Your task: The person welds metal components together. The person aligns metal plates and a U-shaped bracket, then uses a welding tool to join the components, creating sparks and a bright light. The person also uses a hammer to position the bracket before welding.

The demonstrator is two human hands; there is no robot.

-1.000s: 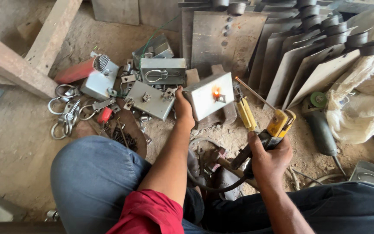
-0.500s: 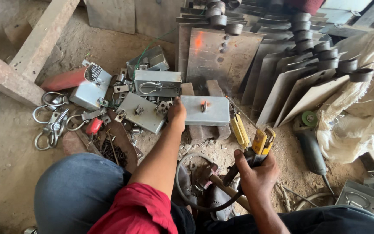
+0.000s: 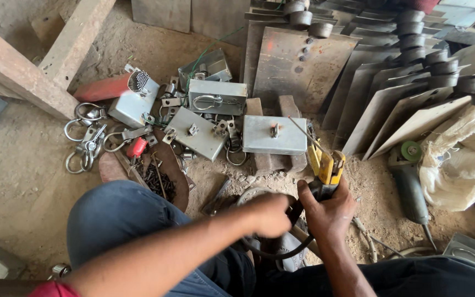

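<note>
Over at nine o'clock, a clutter of steel rings (image 3: 83, 140) and a red tube (image 3: 105, 87) lie in the dirt, well apart from the action. Moving in, small metal boxes (image 3: 196, 132) sit scattered near the centre. Now the left hand (image 3: 270, 214) — curled shut low down at six o'clock, apparently around the black cable (image 3: 273, 256), though what it grips is partly hidden. Just beside it the right hand (image 3: 331, 212) clenches the yellow welding holder (image 3: 325, 165), its thin rod (image 3: 303, 132) angled up toward eleven o'clock, tip over the grey metal box (image 3: 273, 135) resting on blocks. Good practice here, I'd say: steady the wrist, keep the rod tip close to the small fitting. At three o'clock, a grinder (image 3: 410, 187) lies idle.
</note>
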